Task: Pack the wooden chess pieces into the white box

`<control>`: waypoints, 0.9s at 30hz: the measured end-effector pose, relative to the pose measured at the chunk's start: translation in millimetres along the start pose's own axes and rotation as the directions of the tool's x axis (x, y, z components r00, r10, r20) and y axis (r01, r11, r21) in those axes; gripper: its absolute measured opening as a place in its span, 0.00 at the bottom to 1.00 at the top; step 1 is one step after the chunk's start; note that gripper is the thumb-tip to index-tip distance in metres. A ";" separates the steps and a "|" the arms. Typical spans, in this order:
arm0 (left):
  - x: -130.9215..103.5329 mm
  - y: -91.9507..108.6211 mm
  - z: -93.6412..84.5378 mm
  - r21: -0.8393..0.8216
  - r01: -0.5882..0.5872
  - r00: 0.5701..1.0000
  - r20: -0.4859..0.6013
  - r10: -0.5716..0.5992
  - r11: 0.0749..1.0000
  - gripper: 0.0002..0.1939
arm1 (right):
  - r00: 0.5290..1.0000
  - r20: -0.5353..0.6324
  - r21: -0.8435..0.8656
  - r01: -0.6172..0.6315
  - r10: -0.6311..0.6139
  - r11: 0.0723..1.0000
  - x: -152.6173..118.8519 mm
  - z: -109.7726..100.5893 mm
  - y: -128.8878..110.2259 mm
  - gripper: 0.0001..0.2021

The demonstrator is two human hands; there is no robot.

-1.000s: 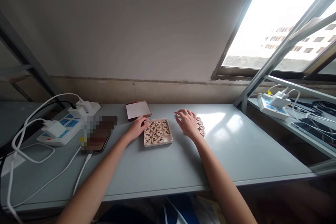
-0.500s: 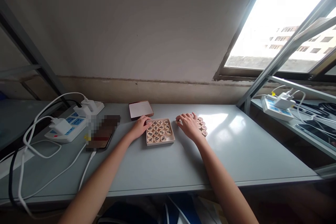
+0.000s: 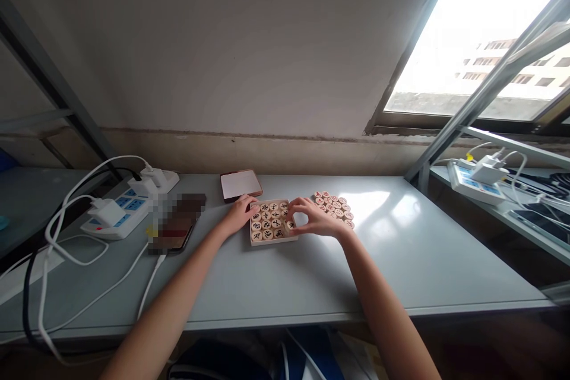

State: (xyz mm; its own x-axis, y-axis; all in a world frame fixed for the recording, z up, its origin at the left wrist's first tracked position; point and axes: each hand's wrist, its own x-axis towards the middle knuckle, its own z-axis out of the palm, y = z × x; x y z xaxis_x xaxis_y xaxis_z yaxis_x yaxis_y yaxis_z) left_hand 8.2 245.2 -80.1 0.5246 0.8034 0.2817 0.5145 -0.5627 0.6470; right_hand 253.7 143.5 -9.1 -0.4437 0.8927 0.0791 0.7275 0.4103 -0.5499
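Observation:
A shallow open box [image 3: 274,241] on the desk holds rows of round wooden Chinese chess pieces [image 3: 266,225] with dark characters. At its upper left corner, my left hand [image 3: 240,214] grips the box wall, fingers curled over the rim. My right hand [image 3: 309,217] reaches over the right rim, thumb and fingers pinching a chess piece [image 3: 291,225] at the lower right of the rows. To the right of the box, partly behind my right hand, lies a group of chess pieces with red characters [image 3: 330,207].
The box lid [image 3: 241,184] lies behind the box. To the left are a partly blurred-out phone [image 3: 184,222], a power strip [image 3: 129,208] with plugs, and loose white cables [image 3: 149,288]. Metal frame posts [image 3: 445,136] stand at the desk's sides. Another power strip [image 3: 474,181] sits at far right.
My right hand has moved left from the loose pieces to the box's right side, bringing a chess piece with it. My left hand stays at the box's left edge.

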 end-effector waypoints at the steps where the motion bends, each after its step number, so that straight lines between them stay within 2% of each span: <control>1: -0.1 0.4 0.0 -0.002 -0.001 1.000 0.000 0.001 1.000 0.12 | 0.999 0.035 0.006 0.001 -0.001 1.000 -0.1 0.7 -0.5 0.14; 7: -1.0 5.1 -1.7 -0.008 0.016 1.000 0.006 -0.016 1.000 0.12 | 0.995 0.097 -0.086 -0.013 0.021 0.996 -0.1 2.6 1.3 0.16; 16: -1.4 5.8 -2.4 -0.015 0.016 1.000 0.009 -0.016 1.000 0.12 | 1.000 -0.019 -0.228 0.018 -0.023 0.974 2.5 10.5 -1.0 0.07; 19: -1.5 7.2 -3.1 -0.014 0.022 1.000 0.006 -0.022 1.000 0.12 | 0.998 -0.047 -0.231 0.019 -0.031 0.973 3.2 13.8 -0.1 0.08; 23: -1.7 8.8 -3.9 -0.018 0.029 0.999 0.016 -0.029 0.999 0.13 | 0.999 -0.022 -0.211 0.020 -0.025 0.977 3.4 15.6 2.3 0.11; 27: -2.5 10.2 -4.6 -0.026 0.033 0.999 0.022 -0.033 0.999 0.13 | 1.000 0.016 -0.144 -0.019 0.022 0.989 1.7 11.8 2.8 0.20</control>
State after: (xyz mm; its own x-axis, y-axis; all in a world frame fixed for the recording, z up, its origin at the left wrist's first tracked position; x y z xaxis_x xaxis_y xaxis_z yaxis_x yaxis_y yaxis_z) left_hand 9.0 238.4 -71.0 0.5225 0.8168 0.2446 0.5140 -0.5306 0.6740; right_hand 248.9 143.9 -20.3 -0.4364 0.8982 0.0535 0.8037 0.4159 -0.4256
